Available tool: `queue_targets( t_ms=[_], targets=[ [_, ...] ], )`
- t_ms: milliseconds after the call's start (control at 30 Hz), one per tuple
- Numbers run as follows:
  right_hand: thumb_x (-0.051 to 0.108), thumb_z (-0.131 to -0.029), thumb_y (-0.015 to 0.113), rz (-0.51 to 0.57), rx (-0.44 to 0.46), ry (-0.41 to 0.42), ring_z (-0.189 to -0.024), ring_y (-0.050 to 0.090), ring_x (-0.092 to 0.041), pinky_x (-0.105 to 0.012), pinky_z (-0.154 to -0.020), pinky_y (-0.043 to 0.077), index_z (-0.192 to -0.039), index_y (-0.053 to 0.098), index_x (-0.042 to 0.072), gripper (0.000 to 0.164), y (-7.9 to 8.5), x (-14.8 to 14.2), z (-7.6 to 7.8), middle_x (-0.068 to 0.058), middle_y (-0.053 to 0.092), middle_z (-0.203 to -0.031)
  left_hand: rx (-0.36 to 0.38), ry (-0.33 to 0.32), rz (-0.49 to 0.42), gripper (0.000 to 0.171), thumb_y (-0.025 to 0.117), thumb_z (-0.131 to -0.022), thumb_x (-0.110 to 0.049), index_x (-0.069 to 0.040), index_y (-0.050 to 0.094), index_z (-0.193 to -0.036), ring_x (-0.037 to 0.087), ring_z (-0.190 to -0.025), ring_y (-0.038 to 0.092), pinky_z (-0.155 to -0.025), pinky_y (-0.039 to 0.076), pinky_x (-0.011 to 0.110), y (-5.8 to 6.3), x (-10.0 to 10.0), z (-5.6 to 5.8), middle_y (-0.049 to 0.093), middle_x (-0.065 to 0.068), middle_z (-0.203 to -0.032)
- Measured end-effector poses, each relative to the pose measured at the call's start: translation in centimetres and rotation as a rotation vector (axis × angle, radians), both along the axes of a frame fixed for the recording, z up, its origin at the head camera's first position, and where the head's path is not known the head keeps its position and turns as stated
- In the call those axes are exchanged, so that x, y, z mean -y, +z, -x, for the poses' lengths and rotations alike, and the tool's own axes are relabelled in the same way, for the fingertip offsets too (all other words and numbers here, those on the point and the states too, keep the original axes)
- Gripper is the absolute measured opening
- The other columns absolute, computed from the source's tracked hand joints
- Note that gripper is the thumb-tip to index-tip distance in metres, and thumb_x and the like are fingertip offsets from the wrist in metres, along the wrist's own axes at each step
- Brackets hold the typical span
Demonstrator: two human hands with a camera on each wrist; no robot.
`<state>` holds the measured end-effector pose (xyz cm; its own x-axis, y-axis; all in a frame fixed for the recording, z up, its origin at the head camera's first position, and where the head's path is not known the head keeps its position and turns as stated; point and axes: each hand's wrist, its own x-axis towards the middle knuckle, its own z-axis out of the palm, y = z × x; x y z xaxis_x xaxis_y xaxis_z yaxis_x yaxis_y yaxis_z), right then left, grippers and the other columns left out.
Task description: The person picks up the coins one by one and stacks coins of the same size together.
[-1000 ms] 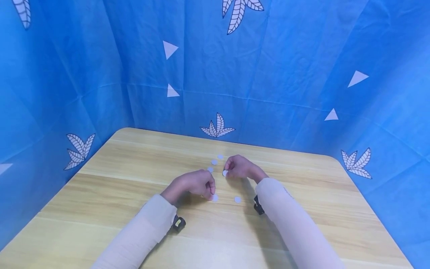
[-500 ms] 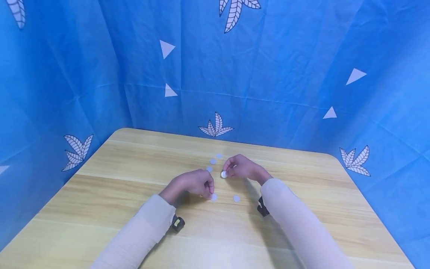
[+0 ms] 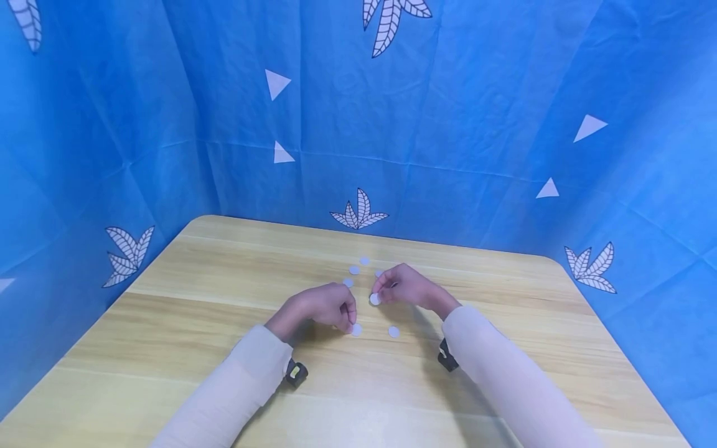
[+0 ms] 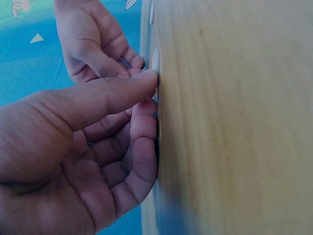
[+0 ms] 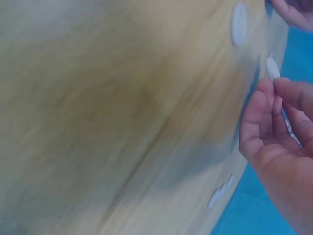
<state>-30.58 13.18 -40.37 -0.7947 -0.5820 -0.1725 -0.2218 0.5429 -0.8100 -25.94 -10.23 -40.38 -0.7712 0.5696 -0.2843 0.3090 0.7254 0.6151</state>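
Partly hidden behind the right hand [image 3: 410,287] sits, seemingly, a disc [image 3: 378,273].

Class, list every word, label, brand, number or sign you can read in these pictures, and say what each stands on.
None can be read.
White discs: no lettering visible.
Wooden table: wood grain only.
Blue curtain: printed leaves and triangles, no writing.
Black left wrist device: a yellowish patch, too small to read.
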Motion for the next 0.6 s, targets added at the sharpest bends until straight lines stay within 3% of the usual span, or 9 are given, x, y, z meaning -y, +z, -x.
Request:
queue_targets(
  t_ms=[600],
  targets=[
    [0.0,-0.091,0.073,0.01,0.004,0.033,-0.092,0.065,-0.018,-0.034,-0.088,0.055,-0.104,0.074,0.001,0.013,-0.4,-0.6,-2.0,-0.008,0.074,-0.1,-0.006,0.002,-0.007,0.014,0.083,-0.084,-0.009,-0.016,0.071,-0.081,0.014,-0.071,0.058,-0.069,0.051,0.03,0.1,0.1,-0.1,0.067,-0.002,-0.077]
  ],
)
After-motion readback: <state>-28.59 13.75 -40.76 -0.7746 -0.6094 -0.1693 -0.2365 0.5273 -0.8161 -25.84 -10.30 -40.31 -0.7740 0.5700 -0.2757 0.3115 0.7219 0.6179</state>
